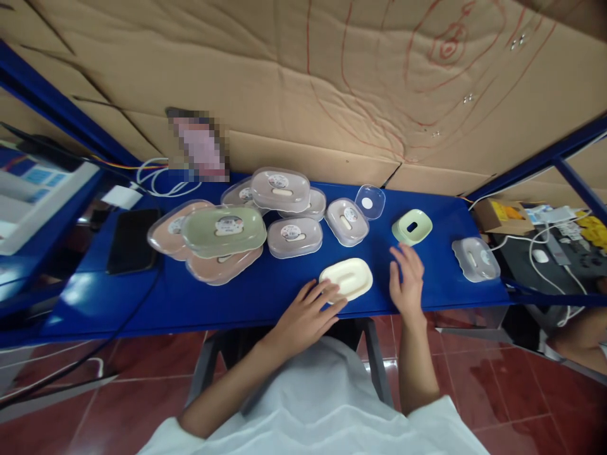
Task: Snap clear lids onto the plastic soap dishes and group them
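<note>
A cream oval dish [360, 270] with a raised middle lies close to the table's front edge. My left hand [308, 316] reaches over the dish's left end, fingers stretched out and apart, not gripping it; whether the fingertips touch cannot be made out. My right hand [408, 281] is raised to the right of the dish, its fingers loosely extended and holding nothing. Just beyond those fingertips stands a pale green oval box [413, 226] with a dark slot in its top. A small clear plastic lid [370, 201] with a white round label lies farther back.
Several clear-lidded oval boxes, including a green one [225, 232] and a grey one [294, 237], crowd the left and middle of the blue table [251, 302]. Another lidded box [477, 259] sits at the right end. A black flat object [133, 241] and cables lie left.
</note>
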The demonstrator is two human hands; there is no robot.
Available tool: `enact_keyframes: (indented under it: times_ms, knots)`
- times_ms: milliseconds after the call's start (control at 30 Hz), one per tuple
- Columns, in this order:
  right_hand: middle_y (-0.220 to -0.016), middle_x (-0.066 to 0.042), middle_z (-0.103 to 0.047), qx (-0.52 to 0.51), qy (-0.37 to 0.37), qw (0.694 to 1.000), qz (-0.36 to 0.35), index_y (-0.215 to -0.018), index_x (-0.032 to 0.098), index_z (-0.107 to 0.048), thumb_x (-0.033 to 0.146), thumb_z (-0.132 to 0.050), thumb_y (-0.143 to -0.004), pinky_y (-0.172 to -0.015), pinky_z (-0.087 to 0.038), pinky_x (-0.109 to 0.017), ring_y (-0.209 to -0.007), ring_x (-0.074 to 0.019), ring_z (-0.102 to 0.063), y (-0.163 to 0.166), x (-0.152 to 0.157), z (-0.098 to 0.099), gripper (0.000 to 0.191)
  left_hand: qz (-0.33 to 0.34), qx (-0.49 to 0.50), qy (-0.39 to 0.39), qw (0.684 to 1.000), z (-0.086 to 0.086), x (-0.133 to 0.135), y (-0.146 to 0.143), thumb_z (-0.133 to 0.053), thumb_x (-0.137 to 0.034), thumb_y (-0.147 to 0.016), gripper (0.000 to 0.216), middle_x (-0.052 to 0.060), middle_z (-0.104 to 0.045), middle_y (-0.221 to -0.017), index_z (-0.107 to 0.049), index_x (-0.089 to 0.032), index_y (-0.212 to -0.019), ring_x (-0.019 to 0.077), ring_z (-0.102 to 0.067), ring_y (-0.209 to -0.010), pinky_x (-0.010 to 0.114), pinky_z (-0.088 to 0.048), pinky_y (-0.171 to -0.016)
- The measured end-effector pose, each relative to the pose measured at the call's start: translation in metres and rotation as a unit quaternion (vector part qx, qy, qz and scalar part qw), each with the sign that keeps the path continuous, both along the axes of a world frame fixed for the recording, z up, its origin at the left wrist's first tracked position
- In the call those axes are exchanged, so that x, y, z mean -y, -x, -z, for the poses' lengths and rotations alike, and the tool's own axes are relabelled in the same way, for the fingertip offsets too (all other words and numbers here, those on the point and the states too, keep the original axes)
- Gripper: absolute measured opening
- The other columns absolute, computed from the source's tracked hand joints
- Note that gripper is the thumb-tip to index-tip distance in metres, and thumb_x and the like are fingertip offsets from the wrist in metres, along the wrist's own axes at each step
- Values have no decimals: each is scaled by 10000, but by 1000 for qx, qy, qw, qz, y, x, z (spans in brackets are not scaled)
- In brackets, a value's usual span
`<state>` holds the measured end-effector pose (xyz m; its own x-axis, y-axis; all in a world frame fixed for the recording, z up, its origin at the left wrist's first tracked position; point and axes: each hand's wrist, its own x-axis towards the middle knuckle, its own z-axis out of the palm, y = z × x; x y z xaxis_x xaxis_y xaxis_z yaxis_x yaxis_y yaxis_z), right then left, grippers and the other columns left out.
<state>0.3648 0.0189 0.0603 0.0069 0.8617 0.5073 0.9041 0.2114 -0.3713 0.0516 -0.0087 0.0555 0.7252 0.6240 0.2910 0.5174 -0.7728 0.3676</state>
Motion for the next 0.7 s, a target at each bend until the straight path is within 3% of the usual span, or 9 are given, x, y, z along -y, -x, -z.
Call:
enact_keyframes:
  times_ms: [100,200,267,333,433,533,633,700]
  knots:
    - [-1560,-200,-605,99,50,988,105,-1566,186,-551,455,-467,-1101,-1243,-279,-706,-1527,-388,-450,-36,-29,3,543,-33,20,-3,999,-1,6,23,-635,-264,-1073,288,106,-732,-1334,-677,-217,-1353,291,-668,-1322,535,-520,-1190]
    - [-1318,-180,-735,133,80,980,127,-1416,188,-684,502,-493,-1096,-1183,-306,-677,-1292,-377,-602,-33,-25,5,487,-73,47,-7,996,2,14,48,-613,-178,-1069,223,98,-729,-1286,-687,-221,-1274,257,-670,-1319,514,-515,-1213]
    - [-1225,-159,-767,128,76,985,88,-1392,198,-699,453,-510,-1108,-1145,-353,-606,-1156,-337,-664,-7,-6,0,425,-89,65,-9,994,5,18,58,-606,-138,-1063,251,98,-718,-1303,-674,-231,-1287,239,-668,-1320,508,-515,-1222]
    - [-1270,-139,-772,99,92,991,-7,-1505,224,-609,363,-491,-1130,-1141,-376,-546,-1141,-299,-698,27,15,-10,417,-98,79,-12,992,7,19,63,-616,-122,-1052,292,112,-699,-1344,-662,-238,-1316,248,-661,-1335,520,-532,-1209]
    - [-1498,-110,-687,60,150,971,-174,-1616,282,-471,321,-491,-1137,-1226,-343,-516,-1364,-269,-650,60,37,-26,481,-111,89,-17,990,9,18,65,-641,-114,-1029,367,149,-640,-1456,-644,-237,-1375,304,-601,-1426,559,-550,-1188]
    - [-1595,-103,-618,82,162,965,-190,-1604,306,-496,423,-608,-1096,-1294,-256,-600,-1515,-321,-543,56,37,-30,533,-117,98,-4,988,9,15,69,-648,-104,-1014,331,148,-609,-1503,-667,-231,-1319,326,-550,-1491,568,-537,-1211]
    - [-1498,-93,-699,87,139,971,-174,-1544,305,-574,373,-604,-1103,-1276,-299,-621,-1431,-317,-628,44,31,-26,447,-114,117,20,986,10,14,75,-634,-101,-1020,293,145,-595,-1517,-670,-228,-1282,304,-551,-1500,534,-538,-1222]
    - [-1415,-81,-751,52,108,975,-185,-1525,293,-592,278,-570,-1113,-1259,-351,-585,-1354,-281,-684,47,31,-26,413,-120,120,31,985,10,13,76,-636,-128,-1033,365,174,-542,-1579,-631,-221,-1386,307,-530,-1524,515,-548,-1214]
